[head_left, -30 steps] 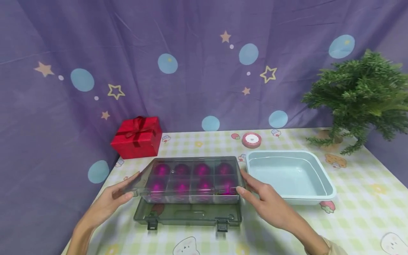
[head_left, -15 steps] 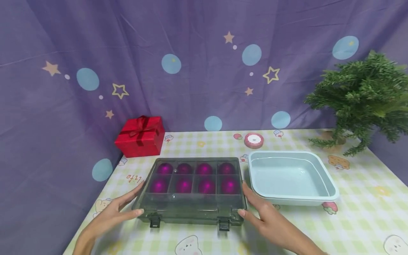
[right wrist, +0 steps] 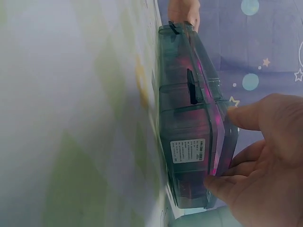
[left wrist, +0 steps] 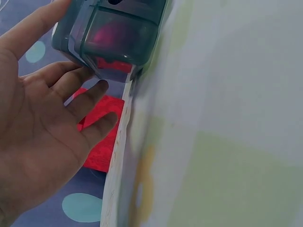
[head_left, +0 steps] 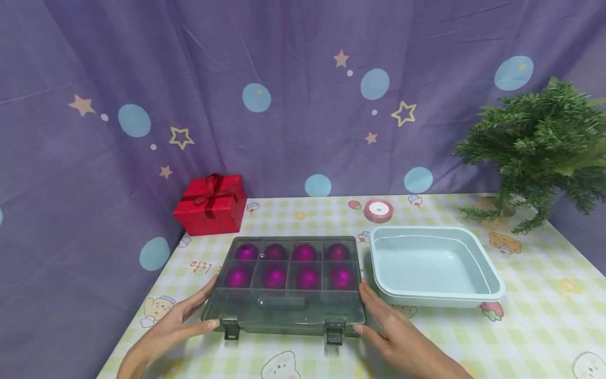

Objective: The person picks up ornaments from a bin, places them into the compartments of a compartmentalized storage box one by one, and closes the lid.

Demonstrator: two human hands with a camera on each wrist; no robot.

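A clear grey-green storage box lies flat on the table with its lid down. Through the lid, shiny magenta balls show in two rows of compartments. Its two dark front latches hang outward. My left hand holds the left front corner, thumb at the front and fingers along the side; the left wrist view shows the lower fingers spread below the box. At the opposite corner, my right hand grips the lid edge. A thin line runs along the seam in the right wrist view, above a white label.
Right beside the box stands a pale blue basin. A red gift box sits at the back left, a ribbon roll at the back centre. An artificial fir tree rises at the right. A purple curtain hangs behind.
The lid, tilted up one second ago, has come down onto the base. Both hands have lowered and moved toward the front with its edge. The view has shifted slightly.
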